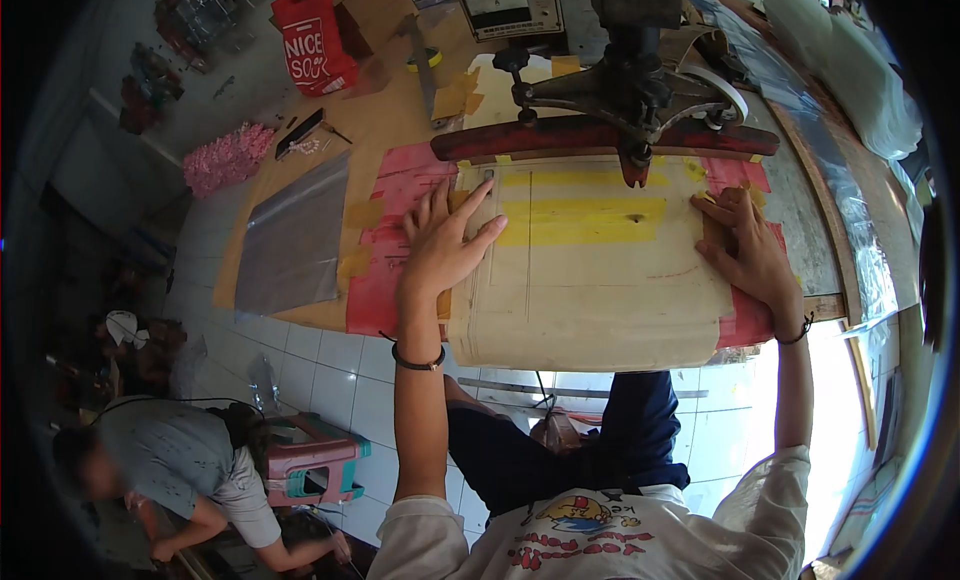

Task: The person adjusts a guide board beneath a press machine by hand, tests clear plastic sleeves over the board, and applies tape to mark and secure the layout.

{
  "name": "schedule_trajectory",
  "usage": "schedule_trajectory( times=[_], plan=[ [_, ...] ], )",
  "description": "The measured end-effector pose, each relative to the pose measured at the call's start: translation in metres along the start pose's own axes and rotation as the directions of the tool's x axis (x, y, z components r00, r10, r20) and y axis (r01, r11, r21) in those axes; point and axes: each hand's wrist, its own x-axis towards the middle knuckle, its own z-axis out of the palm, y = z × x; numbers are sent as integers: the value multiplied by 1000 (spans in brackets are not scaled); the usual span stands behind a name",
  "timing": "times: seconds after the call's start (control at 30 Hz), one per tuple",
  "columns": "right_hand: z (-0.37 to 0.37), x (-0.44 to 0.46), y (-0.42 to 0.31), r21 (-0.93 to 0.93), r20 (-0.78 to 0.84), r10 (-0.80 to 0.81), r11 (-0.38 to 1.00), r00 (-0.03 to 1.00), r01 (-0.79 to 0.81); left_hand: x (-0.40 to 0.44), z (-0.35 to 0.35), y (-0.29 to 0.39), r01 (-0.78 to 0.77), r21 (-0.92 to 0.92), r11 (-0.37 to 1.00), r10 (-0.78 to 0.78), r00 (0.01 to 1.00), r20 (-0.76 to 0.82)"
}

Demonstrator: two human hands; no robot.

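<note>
A cream sheet with yellow tape strips and thin drawn lines lies on the work table in front of me. My left hand rests flat near the sheet's left edge, fingers spread, beside red tape. At the right edge my right hand lies with fingers stretched over the border of the sheet and more red tape. Just beyond both hands stands a press machine, its long dark bar spanning the far side of the sheet. Neither hand visibly holds anything.
A clear plastic sheet lies to the left, near pink shreds and a red bag. A meter box stands behind. Clear plastic rolls line the right. A person bends beside a pink stool at lower left.
</note>
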Motion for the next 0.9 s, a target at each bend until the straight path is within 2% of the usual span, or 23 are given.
schedule_trajectory(
  times=[0.03,0.13,0.23,0.33,0.53,0.63,0.73,0.83,0.9],
  plan=[
    [-1,1,-1,0,10,13,1000,1000,-13,0,1,0,6,-8,1000,-6,1000,-8],
    [-4,2,-12,198,-10,98,976,995,-94,1,2,-1,15,11,1000,-15,1000,3],
    [-3,2,-10,135,-32,64,989,997,-60,0,0,2,12,23,1000,-13,1000,13],
    [1,0,2,-13,-8,-13,1000,1000,13,2,6,-3,14,51,999,-13,1000,-19],
    [2,1,1,1,-4,17,1000,1000,-17,2,4,-1,35,87,996,-36,999,16],
    [1,1,-5,111,-26,52,993,998,-49,1,1,3,31,52,998,-31,999,-10],
    [-3,2,-6,58,21,45,997,999,-46,0,-3,4,6,89,996,-9,1000,30],
    [-1,3,-4,68,10,26,997,1000,-27,0,-5,7,46,89,995,-50,998,46],
    [-1,3,-5,34,-17,13,999,1000,-13,1,-2,4,45,34,998,-46,999,17]
  ],
)
